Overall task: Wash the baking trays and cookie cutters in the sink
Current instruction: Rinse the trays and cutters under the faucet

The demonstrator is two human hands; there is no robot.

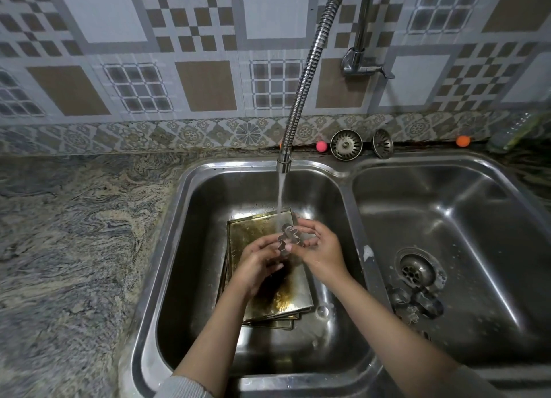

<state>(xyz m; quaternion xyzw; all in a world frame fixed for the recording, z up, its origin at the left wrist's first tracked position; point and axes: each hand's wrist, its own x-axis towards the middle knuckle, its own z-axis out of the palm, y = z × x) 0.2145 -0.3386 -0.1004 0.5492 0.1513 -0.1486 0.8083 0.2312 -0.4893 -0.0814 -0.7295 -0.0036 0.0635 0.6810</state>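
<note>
A metal gingerbread-man cookie cutter sits under the running water, held between both hands over the left basin. My left hand pinches its lower end from the left. My right hand holds its right side with curled fingers. Beneath them a stack of stained, greasy baking trays lies on the floor of the left basin. Several other cookie cutters lie in the right basin beside its drain.
A flexible faucet hose pours water into the left basin. Two sink strainers lean against the tiled wall behind the sinks, with small pink and orange balls. Granite counter spreads to the left.
</note>
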